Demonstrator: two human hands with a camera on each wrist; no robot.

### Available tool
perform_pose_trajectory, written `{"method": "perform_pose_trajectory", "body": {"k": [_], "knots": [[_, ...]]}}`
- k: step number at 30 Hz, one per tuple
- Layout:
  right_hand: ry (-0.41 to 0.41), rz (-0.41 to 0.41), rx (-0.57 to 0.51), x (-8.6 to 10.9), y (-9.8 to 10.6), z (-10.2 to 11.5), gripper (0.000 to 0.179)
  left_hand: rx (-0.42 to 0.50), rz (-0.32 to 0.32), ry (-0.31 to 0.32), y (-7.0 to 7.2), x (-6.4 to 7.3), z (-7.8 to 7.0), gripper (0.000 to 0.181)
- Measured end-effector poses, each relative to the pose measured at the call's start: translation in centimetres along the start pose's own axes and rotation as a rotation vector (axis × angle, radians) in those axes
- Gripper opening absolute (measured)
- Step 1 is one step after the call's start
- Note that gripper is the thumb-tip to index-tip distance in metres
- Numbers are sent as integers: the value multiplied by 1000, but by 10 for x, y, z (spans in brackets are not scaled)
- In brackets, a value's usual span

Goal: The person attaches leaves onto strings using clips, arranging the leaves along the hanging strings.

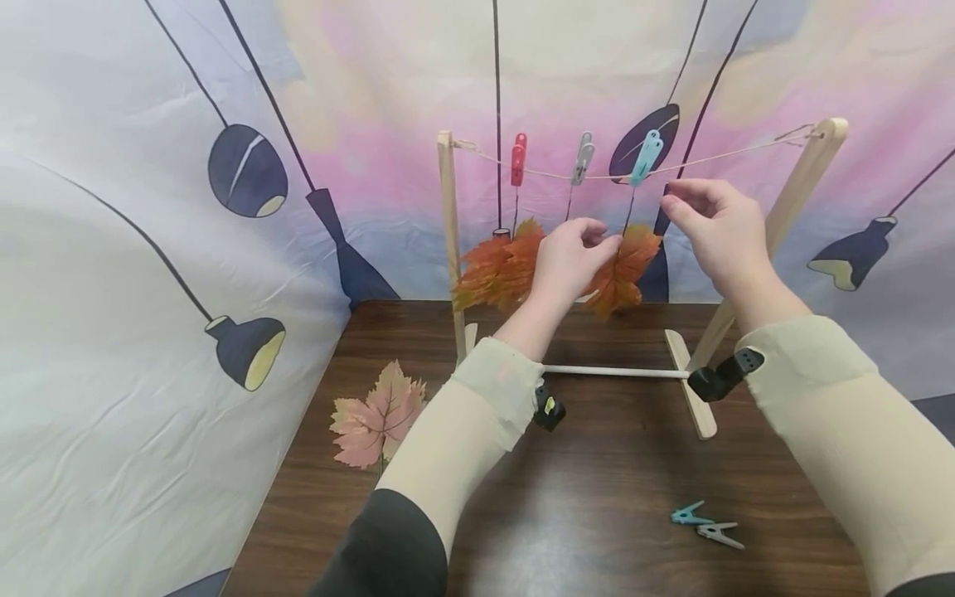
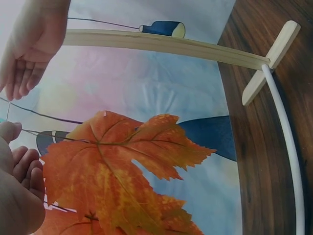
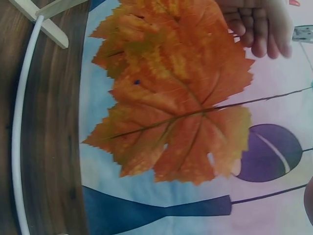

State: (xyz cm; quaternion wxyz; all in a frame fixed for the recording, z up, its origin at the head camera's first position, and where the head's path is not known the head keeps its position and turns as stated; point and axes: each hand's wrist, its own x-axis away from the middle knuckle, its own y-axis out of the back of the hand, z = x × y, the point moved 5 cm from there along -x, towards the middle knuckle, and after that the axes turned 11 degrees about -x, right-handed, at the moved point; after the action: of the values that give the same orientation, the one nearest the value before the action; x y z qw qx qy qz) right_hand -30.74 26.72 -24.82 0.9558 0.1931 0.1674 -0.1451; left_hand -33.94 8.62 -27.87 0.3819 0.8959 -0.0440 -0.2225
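Note:
Three artificial leaves hang from a string [image 1: 746, 151] by clothespins: a red clothespin [image 1: 518, 159], a grey clothespin [image 1: 582, 159] and a light blue clothespin [image 1: 646, 157]. The rightmost orange leaf [image 1: 622, 269] hangs by its thin stem from the blue one. My left hand [image 1: 569, 259] is beside that stem, fingers loosely bent and holding nothing; it partly hides the middle leaf. To the right of the blue clothespin, my right hand [image 1: 719, 228] is raised, thumb and fingers apart. In the right wrist view the leaf [image 3: 181, 122] hangs free of the left hand [image 3: 261, 24].
The string runs between two wooden posts [image 1: 450, 224] joined low down by a white rod [image 1: 612, 371]. A pinkish leaf [image 1: 382, 414] lies on the dark wood table [image 1: 582, 497] at left. A teal clothespin [image 1: 690, 514] and a grey clothespin [image 1: 719, 535] lie at front right.

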Motion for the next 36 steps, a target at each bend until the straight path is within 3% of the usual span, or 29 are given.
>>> {"method": "perform_pose_trajectory", "body": {"k": [11, 23, 36], "knots": [[-47, 58, 44, 21, -5, -32, 54, 7, 15, -7, -10, 19, 20, 30], [-27, 30, 23, 32, -8, -56, 51, -12, 25, -9, -23, 30, 39, 32], [-33, 62, 13, 48, -12, -88, 49, -30, 8, -35, -36, 45, 57, 27]]}}
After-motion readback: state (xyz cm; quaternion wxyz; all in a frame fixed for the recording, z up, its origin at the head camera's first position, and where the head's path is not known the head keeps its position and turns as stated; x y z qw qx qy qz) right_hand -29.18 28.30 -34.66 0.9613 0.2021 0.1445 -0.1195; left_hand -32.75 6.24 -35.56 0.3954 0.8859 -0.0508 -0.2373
